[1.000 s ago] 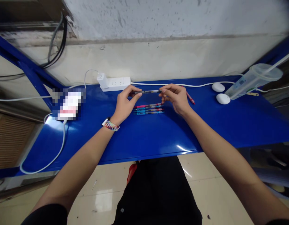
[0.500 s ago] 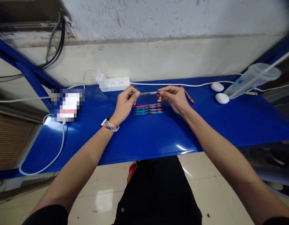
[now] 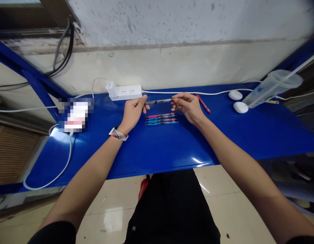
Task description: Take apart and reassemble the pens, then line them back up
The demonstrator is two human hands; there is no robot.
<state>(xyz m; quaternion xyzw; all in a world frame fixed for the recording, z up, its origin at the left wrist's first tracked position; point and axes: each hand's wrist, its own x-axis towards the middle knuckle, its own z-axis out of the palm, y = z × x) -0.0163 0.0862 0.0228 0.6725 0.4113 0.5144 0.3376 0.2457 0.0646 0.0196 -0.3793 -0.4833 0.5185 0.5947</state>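
Observation:
A dark, clear-barrelled pen (image 3: 159,101) is held level above the blue table (image 3: 172,145). My left hand (image 3: 134,110) pinches its left end, and my right hand (image 3: 188,105) grips its right end between thumb and fingers. Just below the held pen, several pens lie side by side in a stack of rows, with a pink one (image 3: 153,116) at the back and a blue one (image 3: 153,124) at the front. To the right of my right hand lies a red pen (image 3: 203,103), slanted on the table.
Along the wall sits a white power strip (image 3: 129,91) with a cable running right. A blurred phone (image 3: 75,115) is at the left. Two white rounded objects, one being (image 3: 240,107), stand near a clear plastic cup (image 3: 271,88) at the right.
My left hand has shifted slightly left along the pen, and more of the pen's left part now shows. My right hand keeps its hold. The view has moved a little.

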